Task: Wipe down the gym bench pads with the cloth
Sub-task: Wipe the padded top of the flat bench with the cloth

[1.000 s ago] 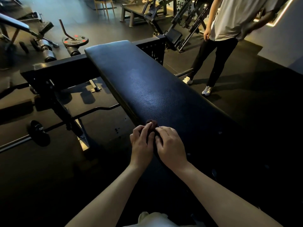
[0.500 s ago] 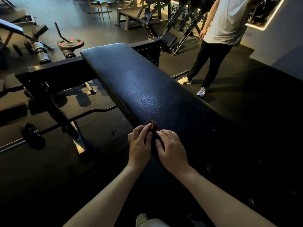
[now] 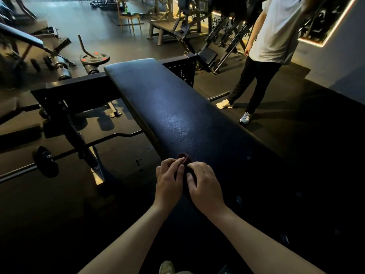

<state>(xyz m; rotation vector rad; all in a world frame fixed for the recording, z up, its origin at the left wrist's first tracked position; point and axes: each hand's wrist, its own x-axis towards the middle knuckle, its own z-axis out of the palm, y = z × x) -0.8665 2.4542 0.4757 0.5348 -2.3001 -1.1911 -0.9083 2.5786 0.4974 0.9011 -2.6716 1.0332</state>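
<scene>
A long black bench pad [image 3: 173,107] runs from the near right to the far middle. On its near part lies a small dark reddish cloth [image 3: 185,157], bunched up and mostly hidden by my hands. My left hand [image 3: 168,184] and my right hand [image 3: 205,186] sit side by side on the pad, fingers curled down onto the cloth and pinching it between them. Only the cloth's far tip shows past my fingertips.
A person in a white shirt and black trousers [image 3: 260,62] stands right of the bench. The bench's black frame [image 3: 75,91] crosses at the left, with a barbell [image 3: 45,161] on the floor beneath. Weight plates [image 3: 94,58], a chair [image 3: 129,17] and machines stand behind.
My hands stay together on the cloth, with the fingers shifting slightly. The view has tilted up a little, and the standing person has stepped slightly.
</scene>
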